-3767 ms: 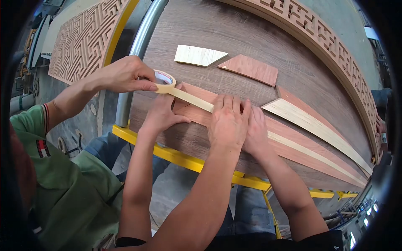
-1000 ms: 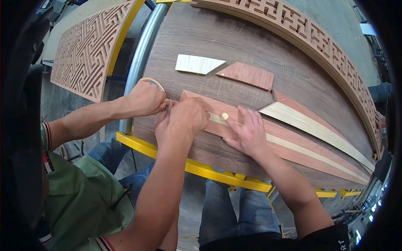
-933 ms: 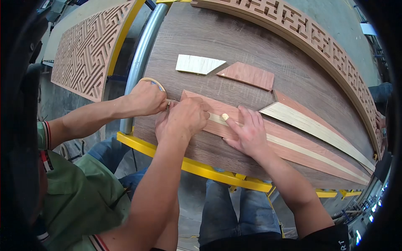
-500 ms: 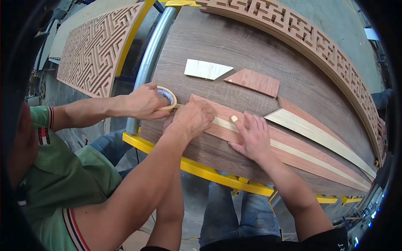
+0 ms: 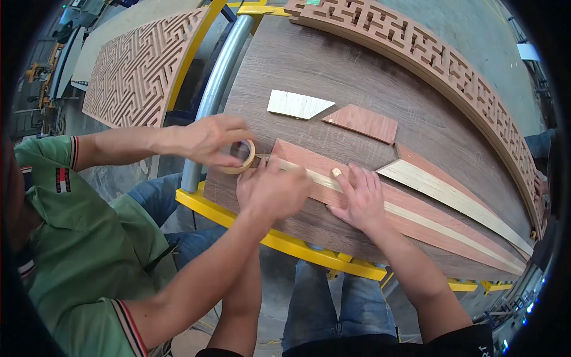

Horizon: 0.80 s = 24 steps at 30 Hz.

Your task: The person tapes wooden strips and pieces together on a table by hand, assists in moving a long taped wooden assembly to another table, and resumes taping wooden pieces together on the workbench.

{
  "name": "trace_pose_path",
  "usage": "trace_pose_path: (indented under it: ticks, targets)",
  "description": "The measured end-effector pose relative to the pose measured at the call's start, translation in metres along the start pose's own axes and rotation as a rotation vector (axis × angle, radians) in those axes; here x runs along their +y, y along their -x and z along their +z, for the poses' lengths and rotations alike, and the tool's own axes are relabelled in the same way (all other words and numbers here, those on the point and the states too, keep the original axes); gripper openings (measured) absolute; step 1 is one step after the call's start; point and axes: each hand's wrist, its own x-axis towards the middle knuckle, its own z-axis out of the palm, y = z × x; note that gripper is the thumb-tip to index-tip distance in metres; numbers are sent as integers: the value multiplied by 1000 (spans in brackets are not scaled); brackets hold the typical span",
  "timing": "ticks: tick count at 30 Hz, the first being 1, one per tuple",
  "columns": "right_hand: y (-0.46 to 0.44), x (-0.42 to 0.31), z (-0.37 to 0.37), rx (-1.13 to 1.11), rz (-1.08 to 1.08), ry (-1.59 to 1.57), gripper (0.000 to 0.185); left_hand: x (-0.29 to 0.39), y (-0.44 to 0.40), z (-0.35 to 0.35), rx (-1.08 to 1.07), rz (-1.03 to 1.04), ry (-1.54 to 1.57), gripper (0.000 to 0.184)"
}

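Note:
My right hand (image 5: pixel 360 196) lies flat with spread fingers on a long tapering reddish wood panel (image 5: pixel 419 205) that has a pale strip (image 5: pixel 428 224) along its middle. A yellowish wrap covers one fingertip. At the panel's left end rests my left hand (image 5: pixel 245 187), fingers stretched out, partly hidden behind a co-worker's arm. The co-worker's one hand (image 5: pixel 214 141) holds a roll of tape (image 5: pixel 248 156) beside the panel's end. Their other hand (image 5: pixel 282 187), blurred, is over the panel between my hands.
Beyond the panel lie a pale offcut (image 5: pixel 297 104), a reddish offcut (image 5: pixel 364 124) and another long tapering piece (image 5: pixel 452 190). A curved lattice-carved wooden piece (image 5: pixel 452 71) borders the table's far side. A carved panel (image 5: pixel 134 71) stands left, past a metal roller (image 5: pixel 223 71).
The co-worker's tape hand has lifted slightly and the roll has tilted. Their other hand has shifted a little over the panel. My right hand stays in place.

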Motion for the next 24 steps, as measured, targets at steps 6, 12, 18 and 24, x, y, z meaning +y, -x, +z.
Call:
trace_pose_path:
  ticks: [6,12,18,24]
  targets:
    - [2,1,2,11,1,-3,92,-23,31,80,549,-594,634,72]
    - [1,1,1,28,21,-51,94,-17,31,71,559,-583,712,65]
    - [-3,-7,-11,45,125,-173,90,-2,46,74,646,-580,865,60]
    - [-30,-12,-33,-184,376,-267,91,3,67,89,676,-665,1720,52]
